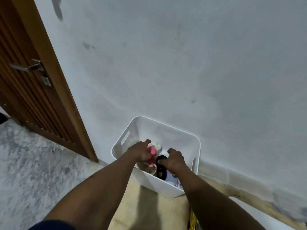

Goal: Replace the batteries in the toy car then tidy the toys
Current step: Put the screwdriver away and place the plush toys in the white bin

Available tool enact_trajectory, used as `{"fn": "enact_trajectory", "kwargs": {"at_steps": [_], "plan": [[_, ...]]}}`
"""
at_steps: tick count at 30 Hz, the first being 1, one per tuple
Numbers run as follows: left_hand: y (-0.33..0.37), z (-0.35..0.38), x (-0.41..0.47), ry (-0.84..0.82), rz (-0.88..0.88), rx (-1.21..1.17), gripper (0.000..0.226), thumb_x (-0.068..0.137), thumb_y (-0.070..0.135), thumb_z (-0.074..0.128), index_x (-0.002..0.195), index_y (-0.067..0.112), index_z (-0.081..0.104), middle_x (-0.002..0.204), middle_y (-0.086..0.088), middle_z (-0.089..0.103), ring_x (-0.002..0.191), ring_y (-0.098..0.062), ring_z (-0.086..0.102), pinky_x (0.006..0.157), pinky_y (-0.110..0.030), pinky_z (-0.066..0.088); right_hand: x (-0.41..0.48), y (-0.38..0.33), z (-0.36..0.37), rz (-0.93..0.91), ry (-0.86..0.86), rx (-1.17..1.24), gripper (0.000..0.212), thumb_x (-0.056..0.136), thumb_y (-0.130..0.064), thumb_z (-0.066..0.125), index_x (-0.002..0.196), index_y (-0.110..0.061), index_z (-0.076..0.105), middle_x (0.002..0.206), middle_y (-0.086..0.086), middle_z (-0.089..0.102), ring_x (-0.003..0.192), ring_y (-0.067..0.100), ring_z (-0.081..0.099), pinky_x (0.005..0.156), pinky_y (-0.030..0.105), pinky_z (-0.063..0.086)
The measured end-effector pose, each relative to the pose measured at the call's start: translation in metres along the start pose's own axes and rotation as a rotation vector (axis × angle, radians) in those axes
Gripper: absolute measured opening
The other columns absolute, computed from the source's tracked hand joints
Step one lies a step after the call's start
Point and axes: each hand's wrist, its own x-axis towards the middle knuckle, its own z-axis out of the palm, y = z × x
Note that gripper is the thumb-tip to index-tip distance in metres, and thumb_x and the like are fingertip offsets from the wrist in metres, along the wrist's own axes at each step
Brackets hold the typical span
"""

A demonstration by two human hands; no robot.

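A white plastic bin [166, 130] with cut-out handles stands on the floor against the wall. Both my hands reach into it. My left hand [140, 151] is closed around a pink and white plush toy [152, 151] at the bin's left side. My right hand [174, 161] grips a black remote-like toy [160, 168] over the bin's near side. Something pale blue [171, 178] lies under my right hand, its shape hidden. I cannot see the toy car.
A brown wooden door [31, 90] with a metal lever handle [28, 67] stands to the left of the bin. The white wall [182, 63] rises behind it. Grey speckled floor [33, 163] lies at left, a beige surface [149, 209] below the bin.
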Motion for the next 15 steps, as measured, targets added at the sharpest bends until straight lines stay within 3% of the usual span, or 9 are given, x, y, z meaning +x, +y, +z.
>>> {"fn": "enact_trajectory", "kwargs": {"at_steps": [4,7,9,12,15], "plan": [[0.006,-0.001,-0.008,0.077,0.022,0.009,0.06,0.09,0.04,0.056,0.145,0.029,0.037,0.134,-0.007,0.057,0.12,-0.027,0.056,0.096,-0.037,0.047,-0.008,0.008,-0.009,-0.073,0.051,0.011,0.058,0.076,-0.041,0.076,0.124,-0.015,0.057,0.12,0.008,0.062,0.104,0.027,0.064,0.088,0.035,0.054],[0.024,-0.004,-0.02,0.172,0.056,-0.04,0.054,0.089,0.035,0.055,0.141,0.028,0.043,0.133,-0.005,0.058,0.12,-0.025,0.056,0.096,-0.036,0.048,-0.024,0.006,-0.031,-0.171,0.16,0.156,0.037,0.079,-0.035,0.074,0.113,-0.024,0.065,0.103,-0.001,0.069,0.078,0.018,0.07,0.073,0.028,0.057],[0.047,-0.003,-0.029,0.231,0.115,-0.088,0.05,0.086,0.037,0.059,0.134,0.029,0.049,0.126,-0.002,0.062,0.116,-0.023,0.058,0.094,-0.035,0.049,-0.039,0.008,-0.055,-0.276,0.272,0.266,0.019,0.083,-0.028,0.071,0.103,-0.028,0.07,0.086,-0.009,0.069,0.059,0.007,0.063,0.063,0.02,0.051],[0.096,0.003,-0.045,0.279,0.226,-0.252,0.034,0.085,0.035,0.06,0.118,0.031,0.06,0.101,0.007,0.068,0.099,-0.018,0.064,0.086,-0.032,0.051,-0.058,0.026,-0.096,-0.354,0.49,0.443,0.013,0.084,-0.018,0.067,0.092,-0.027,0.073,0.073,-0.01,0.067,0.055,0.005,0.055,0.063,0.016,0.046],[0.153,0.023,-0.069,0.277,0.346,-0.432,0.019,0.086,0.03,0.063,0.105,0.029,0.067,0.084,0.01,0.068,0.076,-0.014,0.065,0.073,-0.027,0.052,-0.074,0.076,-0.13,-0.293,0.699,0.513,0.012,0.086,-0.013,0.066,0.09,-0.022,0.073,0.074,-0.007,0.068,0.058,0.009,0.059,0.065,0.021,0.049]]}}
